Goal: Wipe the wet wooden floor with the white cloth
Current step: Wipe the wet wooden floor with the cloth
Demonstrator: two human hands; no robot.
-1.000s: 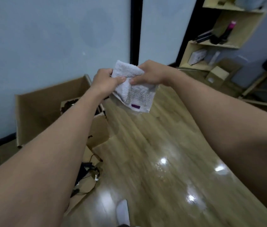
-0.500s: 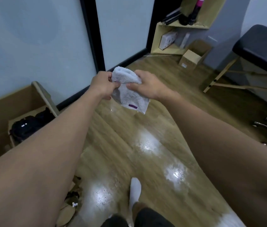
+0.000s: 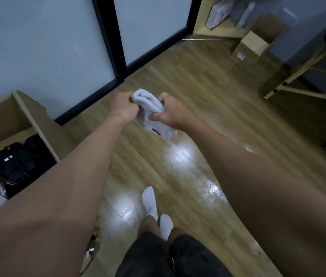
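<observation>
My left hand [image 3: 123,105] and right hand [image 3: 170,111] gripped the folded white terry cloth [image 3: 150,108], long axis slanting down-right, fold uppermost.

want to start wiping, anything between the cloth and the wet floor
Nothing visible. The white cloth, gripped by left hand and right hand, hangs above bare wet floor; the socked feet stand nearer the person.

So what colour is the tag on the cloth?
Purple tag on the white cloth, clearest in the head view.
</observation>
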